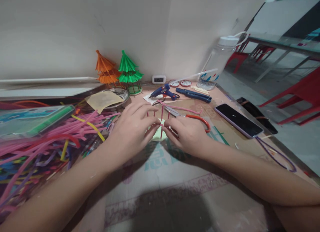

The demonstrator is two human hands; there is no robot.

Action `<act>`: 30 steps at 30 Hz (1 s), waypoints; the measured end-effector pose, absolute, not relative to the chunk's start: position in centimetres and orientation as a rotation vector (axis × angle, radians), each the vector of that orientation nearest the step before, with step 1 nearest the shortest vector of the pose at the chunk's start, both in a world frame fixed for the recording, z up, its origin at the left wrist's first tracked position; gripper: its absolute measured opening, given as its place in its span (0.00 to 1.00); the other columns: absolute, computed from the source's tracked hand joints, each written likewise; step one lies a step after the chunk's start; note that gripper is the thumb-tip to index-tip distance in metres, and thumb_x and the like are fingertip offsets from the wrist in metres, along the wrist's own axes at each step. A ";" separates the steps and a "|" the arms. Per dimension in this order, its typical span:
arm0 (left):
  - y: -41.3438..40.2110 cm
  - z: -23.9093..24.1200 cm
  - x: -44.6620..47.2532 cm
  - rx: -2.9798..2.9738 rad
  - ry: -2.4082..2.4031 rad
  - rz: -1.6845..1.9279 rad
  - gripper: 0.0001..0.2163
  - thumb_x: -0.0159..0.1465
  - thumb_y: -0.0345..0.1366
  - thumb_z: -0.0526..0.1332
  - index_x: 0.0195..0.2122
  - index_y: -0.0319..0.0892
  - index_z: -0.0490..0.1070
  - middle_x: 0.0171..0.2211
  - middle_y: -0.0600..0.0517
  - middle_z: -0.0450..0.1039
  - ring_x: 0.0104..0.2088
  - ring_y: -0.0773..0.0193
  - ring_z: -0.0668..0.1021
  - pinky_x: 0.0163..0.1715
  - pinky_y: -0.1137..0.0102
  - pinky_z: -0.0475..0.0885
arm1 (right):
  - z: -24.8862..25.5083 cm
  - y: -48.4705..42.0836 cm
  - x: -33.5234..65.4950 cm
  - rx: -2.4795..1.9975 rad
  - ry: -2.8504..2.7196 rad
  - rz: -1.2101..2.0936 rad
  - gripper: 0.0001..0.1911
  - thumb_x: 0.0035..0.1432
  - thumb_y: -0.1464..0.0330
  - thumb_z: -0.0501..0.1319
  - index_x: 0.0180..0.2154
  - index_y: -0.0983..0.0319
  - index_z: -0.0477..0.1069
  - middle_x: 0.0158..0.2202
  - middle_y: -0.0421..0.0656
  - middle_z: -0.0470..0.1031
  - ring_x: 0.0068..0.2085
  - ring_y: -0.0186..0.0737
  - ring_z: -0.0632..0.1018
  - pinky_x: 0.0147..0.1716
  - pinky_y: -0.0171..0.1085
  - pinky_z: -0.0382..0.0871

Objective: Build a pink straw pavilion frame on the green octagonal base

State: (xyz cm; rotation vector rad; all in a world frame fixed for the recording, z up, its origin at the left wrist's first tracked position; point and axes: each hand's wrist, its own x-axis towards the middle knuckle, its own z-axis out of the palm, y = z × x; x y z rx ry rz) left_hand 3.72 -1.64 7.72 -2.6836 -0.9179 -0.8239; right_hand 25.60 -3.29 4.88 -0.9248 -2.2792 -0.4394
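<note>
My left hand (136, 123) and my right hand (187, 132) meet fingertip to fingertip over a small pale green round base (158, 137). Both pinch a short pink piece (161, 124), which looks like pipe cleaner; the fingers hide most of it. Thin dark pink sticks (162, 110) stand upright from the base around the fingertips. Just behind my right hand lie scissors with orange handles (203, 119). A long pink pipe cleaner (186, 109) stretches behind them.
Pink and mixed pipe cleaners (87, 125) and a plastic case (37, 120) crowd the left. Behind stand orange (106, 70) and green (128, 70) tiered models, a blue glue gun (162, 91), blue pliers-like tool (193, 95) and bottle (216, 64). A phone (237, 118) lies right.
</note>
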 end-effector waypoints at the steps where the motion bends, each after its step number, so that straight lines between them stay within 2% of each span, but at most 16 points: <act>1: -1.6 7.7 3.7 -2.685 -0.913 -0.823 0.08 0.72 0.34 0.59 0.41 0.41 0.79 0.53 0.42 0.78 0.54 0.47 0.77 0.57 0.49 0.72 | 5.0 -3.3 25.6 -0.919 -2.282 -0.434 0.15 0.75 0.65 0.54 0.36 0.62 0.74 0.25 0.42 0.76 0.27 0.37 0.73 0.28 0.38 0.58; 5: -1.6 7.9 3.7 -2.698 -0.921 -0.826 0.09 0.73 0.36 0.59 0.41 0.41 0.78 0.54 0.42 0.78 0.56 0.47 0.76 0.58 0.49 0.71 | 6.2 -3.6 26.2 -0.980 -2.253 -0.307 0.18 0.74 0.65 0.50 0.33 0.59 0.71 0.25 0.41 0.74 0.26 0.37 0.72 0.28 0.38 0.60; 9: -1.9 8.8 3.4 -2.722 -0.965 -0.876 0.10 0.74 0.38 0.58 0.48 0.41 0.77 0.55 0.42 0.78 0.58 0.48 0.76 0.62 0.49 0.69 | 8.9 -3.7 28.0 -1.080 -2.071 -0.206 0.20 0.74 0.62 0.50 0.29 0.58 0.66 0.24 0.41 0.69 0.26 0.37 0.70 0.29 0.39 0.60; 11: -1.8 9.4 2.8 -2.693 -1.022 -0.918 0.12 0.74 0.40 0.58 0.51 0.41 0.76 0.55 0.42 0.78 0.58 0.48 0.77 0.61 0.51 0.70 | 10.1 -3.3 28.9 -1.138 -1.957 -0.196 0.22 0.75 0.60 0.50 0.27 0.58 0.64 0.23 0.40 0.66 0.26 0.36 0.69 0.29 0.39 0.60; 13: -1.4 9.9 1.8 -2.656 -1.149 -0.895 0.15 0.73 0.45 0.59 0.54 0.42 0.76 0.55 0.42 0.78 0.57 0.47 0.78 0.58 0.51 0.72 | 10.3 -2.5 29.7 -1.191 -1.930 -0.134 0.21 0.74 0.60 0.53 0.27 0.58 0.65 0.22 0.39 0.66 0.26 0.36 0.68 0.29 0.38 0.60; 14: -1.0 9.9 1.2 -2.646 -1.238 -0.849 0.18 0.72 0.48 0.59 0.55 0.43 0.75 0.54 0.42 0.78 0.56 0.46 0.79 0.57 0.51 0.73 | 10.1 -2.0 30.0 -1.211 -1.956 -0.067 0.18 0.73 0.61 0.55 0.29 0.58 0.68 0.22 0.39 0.67 0.25 0.36 0.69 0.28 0.37 0.60; 16: -0.3 9.7 0.1 -2.665 -1.391 -0.748 0.24 0.69 0.54 0.62 0.59 0.45 0.73 0.55 0.41 0.79 0.55 0.43 0.79 0.55 0.50 0.74 | 8.8 -0.9 30.4 -1.246 -2.005 0.137 0.09 0.70 0.66 0.58 0.39 0.60 0.76 0.25 0.38 0.73 0.26 0.35 0.71 0.28 0.36 0.60; 17: 0.0 9.3 -0.4 -2.694 -1.452 -0.695 0.27 0.67 0.56 0.64 0.60 0.44 0.72 0.57 0.40 0.78 0.57 0.40 0.79 0.54 0.49 0.75 | 7.9 -0.5 30.5 -1.270 -2.042 0.247 0.09 0.69 0.68 0.59 0.43 0.60 0.78 0.28 0.39 0.77 0.26 0.36 0.72 0.28 0.36 0.61; 19: 0.5 8.0 -0.9 -2.811 -1.521 -0.619 0.34 0.62 0.55 0.68 0.64 0.41 0.68 0.62 0.36 0.74 0.60 0.36 0.77 0.56 0.47 0.74 | 5.9 0.0 30.6 -1.320 -2.129 0.388 0.09 0.66 0.71 0.60 0.42 0.62 0.80 0.34 0.42 0.82 0.31 0.37 0.77 0.31 0.35 0.64; 21: 0.6 6.0 -0.7 -2.955 -1.535 -0.625 0.38 0.60 0.52 0.71 0.67 0.41 0.64 0.65 0.35 0.70 0.63 0.37 0.75 0.59 0.47 0.73 | 4.1 -0.2 30.5 -1.350 -2.171 0.481 0.09 0.65 0.69 0.62 0.41 0.61 0.82 0.36 0.43 0.84 0.32 0.37 0.78 0.31 0.35 0.65; 23: 0.5 3.8 -0.2 -3.026 -1.538 -0.706 0.40 0.58 0.49 0.73 0.68 0.43 0.63 0.66 0.36 0.69 0.64 0.38 0.74 0.61 0.46 0.71 | 3.0 -0.6 30.2 -1.366 -2.204 0.547 0.10 0.66 0.67 0.63 0.45 0.60 0.83 0.35 0.43 0.85 0.31 0.37 0.79 0.31 0.35 0.66; 25: 0.4 1.9 0.5 -3.080 -1.565 -0.738 0.40 0.57 0.48 0.74 0.67 0.41 0.63 0.64 0.34 0.71 0.63 0.38 0.74 0.61 0.44 0.70 | 2.4 -1.0 29.7 -1.353 -2.257 0.574 0.12 0.66 0.66 0.64 0.49 0.59 0.82 0.34 0.42 0.85 0.32 0.39 0.81 0.31 0.35 0.68; 27: 0.6 0.5 1.0 -3.116 -1.560 -0.830 0.39 0.58 0.48 0.73 0.67 0.40 0.62 0.65 0.35 0.69 0.65 0.40 0.72 0.64 0.45 0.67 | 2.0 -1.1 29.2 -1.306 -2.309 0.564 0.13 0.66 0.67 0.64 0.50 0.59 0.82 0.39 0.44 0.87 0.37 0.41 0.84 0.35 0.36 0.71; 30: 1.0 -0.4 1.3 -3.119 -1.517 -0.945 0.35 0.60 0.49 0.71 0.65 0.40 0.64 0.66 0.36 0.67 0.67 0.42 0.70 0.67 0.47 0.64 | 1.6 -0.9 28.6 -1.249 -2.354 0.482 0.11 0.66 0.68 0.64 0.48 0.58 0.83 0.47 0.45 0.86 0.46 0.46 0.85 0.43 0.39 0.74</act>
